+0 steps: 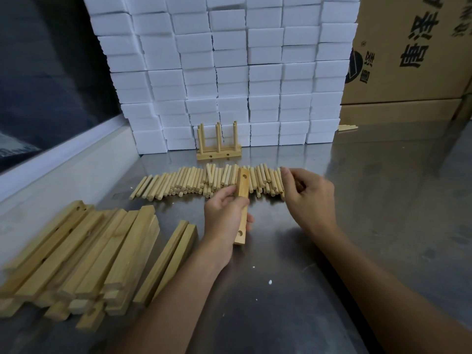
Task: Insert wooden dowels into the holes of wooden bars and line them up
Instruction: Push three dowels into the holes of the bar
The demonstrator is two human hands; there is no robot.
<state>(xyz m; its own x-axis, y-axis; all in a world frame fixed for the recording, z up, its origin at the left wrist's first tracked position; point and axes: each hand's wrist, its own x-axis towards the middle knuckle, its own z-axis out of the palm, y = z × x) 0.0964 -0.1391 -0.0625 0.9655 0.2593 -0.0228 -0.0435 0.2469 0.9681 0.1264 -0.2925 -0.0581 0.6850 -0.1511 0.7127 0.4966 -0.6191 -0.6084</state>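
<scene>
My left hand (224,213) grips 1 wooden bar (242,205) lengthwise, its far end over the dowel row (204,181). My right hand (309,198), nearer the row's right end, pinches there; I cannot tell if it holds a dowel.

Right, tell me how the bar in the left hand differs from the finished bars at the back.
The held bar has empty holes; the finished bars carry upright dowels. The left hand grips the held bar above the steel table; the finished bars rest on it beside the white foam blocks. Both are light wood.
</scene>
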